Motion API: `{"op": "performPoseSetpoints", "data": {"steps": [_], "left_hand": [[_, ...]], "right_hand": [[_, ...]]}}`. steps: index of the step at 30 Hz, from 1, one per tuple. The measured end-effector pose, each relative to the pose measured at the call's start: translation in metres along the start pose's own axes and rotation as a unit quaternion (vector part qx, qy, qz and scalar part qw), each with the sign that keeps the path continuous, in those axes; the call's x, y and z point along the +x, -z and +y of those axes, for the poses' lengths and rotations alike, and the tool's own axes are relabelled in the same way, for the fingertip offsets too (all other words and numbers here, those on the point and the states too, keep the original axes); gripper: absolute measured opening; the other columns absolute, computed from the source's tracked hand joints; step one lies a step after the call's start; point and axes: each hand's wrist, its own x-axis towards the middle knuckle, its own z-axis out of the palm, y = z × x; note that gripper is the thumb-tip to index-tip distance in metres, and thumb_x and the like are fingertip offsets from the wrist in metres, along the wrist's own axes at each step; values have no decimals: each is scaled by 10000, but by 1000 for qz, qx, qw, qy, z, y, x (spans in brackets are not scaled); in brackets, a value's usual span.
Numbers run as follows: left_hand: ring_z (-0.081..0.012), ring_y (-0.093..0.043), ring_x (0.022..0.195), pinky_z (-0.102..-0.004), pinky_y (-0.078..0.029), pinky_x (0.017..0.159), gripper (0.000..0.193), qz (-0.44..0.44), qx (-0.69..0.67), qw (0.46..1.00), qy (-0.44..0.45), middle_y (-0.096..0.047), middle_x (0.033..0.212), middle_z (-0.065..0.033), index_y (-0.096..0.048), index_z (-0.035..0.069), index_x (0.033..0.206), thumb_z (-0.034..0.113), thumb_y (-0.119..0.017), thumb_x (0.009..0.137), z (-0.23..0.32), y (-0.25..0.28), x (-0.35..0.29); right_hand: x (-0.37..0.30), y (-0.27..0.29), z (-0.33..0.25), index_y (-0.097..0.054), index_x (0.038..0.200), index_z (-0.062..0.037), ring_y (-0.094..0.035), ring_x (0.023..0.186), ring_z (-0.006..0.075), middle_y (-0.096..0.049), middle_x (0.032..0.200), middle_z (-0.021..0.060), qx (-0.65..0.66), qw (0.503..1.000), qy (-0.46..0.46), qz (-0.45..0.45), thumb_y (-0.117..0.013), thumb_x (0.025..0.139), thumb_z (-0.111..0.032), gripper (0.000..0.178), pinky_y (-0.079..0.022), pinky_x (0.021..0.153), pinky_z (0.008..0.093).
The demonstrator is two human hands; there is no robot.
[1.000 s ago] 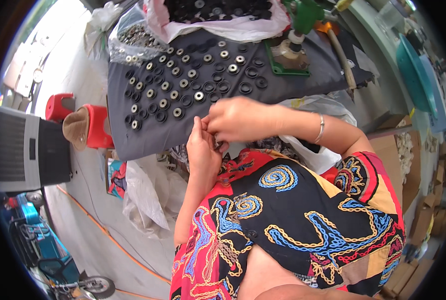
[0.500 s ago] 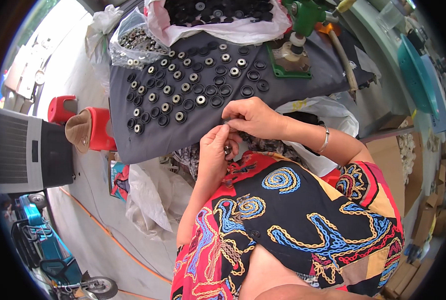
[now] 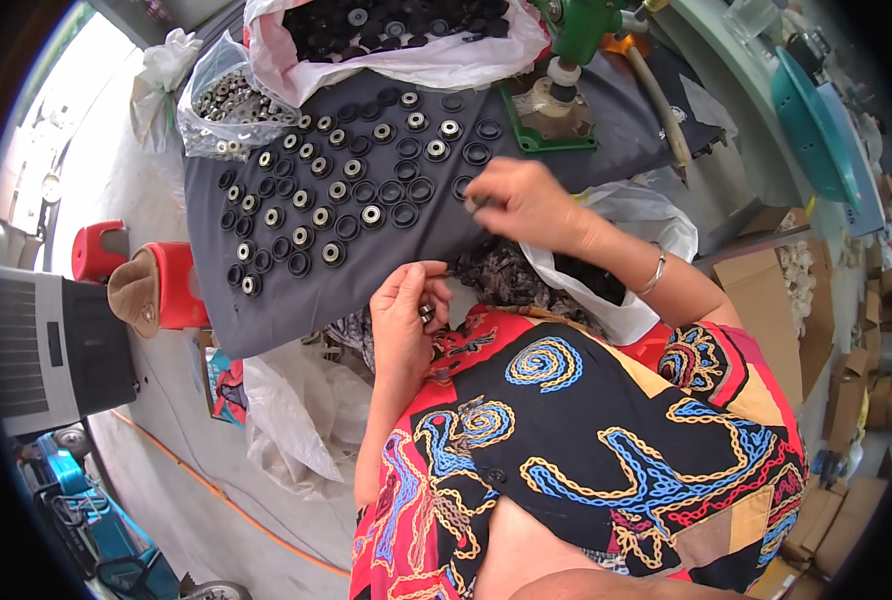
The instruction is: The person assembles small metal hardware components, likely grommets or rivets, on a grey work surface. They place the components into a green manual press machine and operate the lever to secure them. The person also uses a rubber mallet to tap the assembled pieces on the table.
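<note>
My left hand [image 3: 404, 300] is half curled at the table's near edge, with a small metal bearing [image 3: 426, 313] held in its lower fingers. Its thumb and forefinger point toward the right. My right hand [image 3: 528, 205], smeared by motion, is closed over the front right of the table and pinches a small greyish piece [image 3: 480, 203]. That piece is too blurred to tell its kind. Just behind it lies a black ring [image 3: 463, 187]. Rows of black rings spread over the dark cloth [image 3: 276, 320]; many hold a silver bearing [image 3: 371, 215] in the middle.
A clear bag of bearings [image 3: 228, 105] and a white sack of black parts [image 3: 396, 65] stand at the back. A green press [image 3: 551, 115] and a wooden-handled hammer [image 3: 663, 110] are at the back right. A white plastic bag [image 3: 631, 315] hangs below my right forearm.
My hands have parted: the right moved up and to the right with a small piece in its fingers, while the left stays near the edge with the bearing. The view has shifted slightly.
</note>
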Motion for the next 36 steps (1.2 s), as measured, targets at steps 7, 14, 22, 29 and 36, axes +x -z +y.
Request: {"op": "performPoseSetpoints", "data": {"steps": [7, 14, 22, 29, 36], "left_hand": [[-108, -526, 507, -212, -306, 430, 248, 13, -19, 1000, -22, -636, 740, -74, -640, -31, 1020, 185, -523, 987, 0, 4, 2], [-110, -537, 514, -213, -316, 426, 219, 19, -21, 999, -24, -638, 741, -78, -639, -30, 1017, 161, -542, 971, 4, 6, 2], [-108, -523, 517, -215, -304, 436, 214, 35, -16, 999, -10, -634, 745, -73, -637, -27, 1025, 158, -548, 964, 6, 3, 0], [-117, -518, 530, -221, -290, 443, 220, 6, -42, 999, -24, -630, 741, -70, -637, -25, 1021, 168, -549, 962, 6, 3, 1], [-194, -572, 651, -254, -371, 471, 203, 31, -173, 984, 10, -628, 826, -110, -616, -22, 1026, 152, -540, 956, 0, 28, -1]], "right_hand": [[2, 14, 48, -701, 932, -25, -649, 785, 313, -632, 853, 148, -66, 989, -128, 12, -738, 734, -109, 218, -519, 733, 387], [14, 21, 50, -700, 880, -16, -643, 792, 348, -636, 843, 164, -123, 988, -77, -51, -764, 685, -115, 227, -516, 742, 409], [37, 25, 34, -680, 798, 7, -652, 807, 356, -651, 819, 164, -284, 941, -11, -183, -772, 662, -101, 196, -530, 722, 426], [51, 26, 12, -657, 785, 23, -654, 844, 380, -659, 830, 202, -347, 905, -12, -246, -759, 683, -102, 191, -529, 755, 455], [25, 34, 12, -667, 838, 8, -659, 833, 358, -658, 875, 183, -297, 951, -29, -86, -740, 747, -157, 202, -527, 751, 439]]}}
